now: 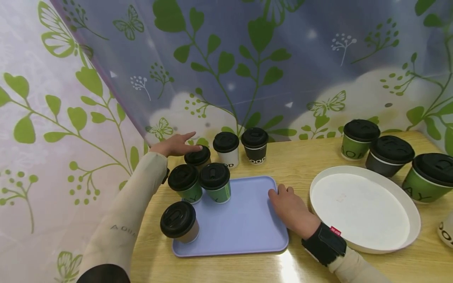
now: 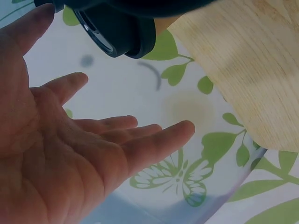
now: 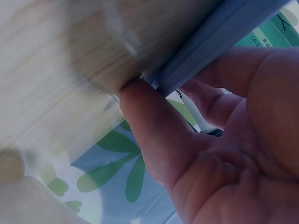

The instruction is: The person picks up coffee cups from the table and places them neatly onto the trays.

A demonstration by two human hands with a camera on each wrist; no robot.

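My left hand (image 1: 177,145) is above and beside a brown, black-lidded paper cup (image 1: 198,157), its fingers loosely extended. In the left wrist view the palm (image 2: 70,163) shows nothing in it, and a dark lid (image 2: 135,32) is close by. My right hand (image 1: 291,208) grips the right edge of a lavender tray (image 1: 244,220), with the rim (image 3: 196,51) between its digits in the right wrist view. A green cup (image 1: 217,194) stands on the tray's back left, another green cup (image 1: 191,192) beside it, and a brown cup (image 1: 187,234) at the front left corner.
A white cup (image 1: 228,157) and a black cup (image 1: 255,153) stand behind the tray. To the right lies a round white tray (image 1: 361,212), with a green cup (image 1: 354,147), a dark cup (image 1: 380,165) and a larger green cup (image 1: 421,186) around it. A patterned cloth (image 1: 230,78) hangs behind.
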